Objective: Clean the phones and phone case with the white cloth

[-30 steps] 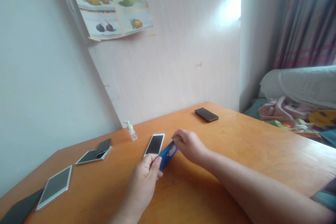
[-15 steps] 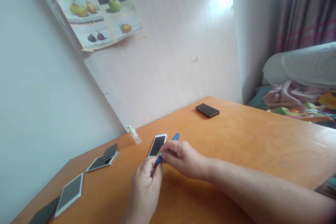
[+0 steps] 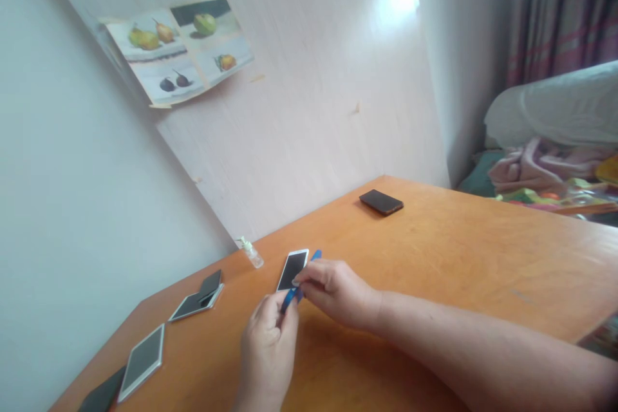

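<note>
Since a second ago, the blue case (image 3: 288, 299) has been turned edge-on and the right hand (image 3: 340, 288) brought nearer the left hand (image 3: 270, 328). The case's near end is pinched by the left; whether it is gripped by the right's bunched fingertips cannot be told. Just beyond both hands, a white phone (image 3: 291, 270) is partly covered.

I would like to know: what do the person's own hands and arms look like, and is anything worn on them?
The left hand and right hand are ungloved, with no ring showing. The right forearm is bare to the picture's edge: no sleeve, watch or bracelet in view.
</note>
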`<state>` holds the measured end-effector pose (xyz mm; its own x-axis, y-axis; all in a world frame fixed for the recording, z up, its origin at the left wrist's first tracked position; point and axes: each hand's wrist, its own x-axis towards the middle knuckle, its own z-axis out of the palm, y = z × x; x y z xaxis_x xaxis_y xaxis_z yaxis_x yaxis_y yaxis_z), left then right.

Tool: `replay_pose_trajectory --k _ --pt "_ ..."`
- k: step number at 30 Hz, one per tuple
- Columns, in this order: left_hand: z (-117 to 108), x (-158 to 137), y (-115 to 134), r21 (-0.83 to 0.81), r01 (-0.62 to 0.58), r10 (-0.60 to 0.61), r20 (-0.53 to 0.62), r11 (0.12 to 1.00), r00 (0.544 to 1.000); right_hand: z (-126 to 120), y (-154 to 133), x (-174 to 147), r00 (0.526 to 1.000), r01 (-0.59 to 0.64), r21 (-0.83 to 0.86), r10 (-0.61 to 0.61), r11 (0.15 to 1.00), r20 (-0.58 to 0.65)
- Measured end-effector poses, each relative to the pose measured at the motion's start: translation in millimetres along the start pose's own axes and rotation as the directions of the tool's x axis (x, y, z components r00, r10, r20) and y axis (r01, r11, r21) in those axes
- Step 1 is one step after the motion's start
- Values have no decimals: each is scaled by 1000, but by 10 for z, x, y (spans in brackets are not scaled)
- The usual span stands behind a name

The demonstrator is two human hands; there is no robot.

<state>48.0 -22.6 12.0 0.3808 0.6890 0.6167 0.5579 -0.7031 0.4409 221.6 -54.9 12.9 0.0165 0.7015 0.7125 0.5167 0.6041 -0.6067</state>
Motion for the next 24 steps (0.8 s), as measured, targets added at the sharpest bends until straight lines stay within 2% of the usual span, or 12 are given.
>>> replay_pose_trajectory --k 3,7,11,16,21,24 --pt "1 1 -5 -37 53 -53 22 998 998 6 8 -4 997 64 -8 -64 998 47" --pt "-1 8 -6 -59 88 -86 24 994 996 10 11 -18 1000 24 -87 -24 996 5" --pt "-5 11 -16 -99 96 -92 43 991 995 9 33 -15 993 92 -80 -86 992 75" --pt "-12 15 -8 -84 109 -103 68 991 992 -25 61 20 999 -49 -174 47 984 -17" --pt "-19 8 18 -108 99 -92 69 989 993 -15 54 14 995 62 -105 -53 992 88" --pt "-20 3 15 -82 89 -83 64 993 994 -69 168 53 998 -56 -167 57 984 1"
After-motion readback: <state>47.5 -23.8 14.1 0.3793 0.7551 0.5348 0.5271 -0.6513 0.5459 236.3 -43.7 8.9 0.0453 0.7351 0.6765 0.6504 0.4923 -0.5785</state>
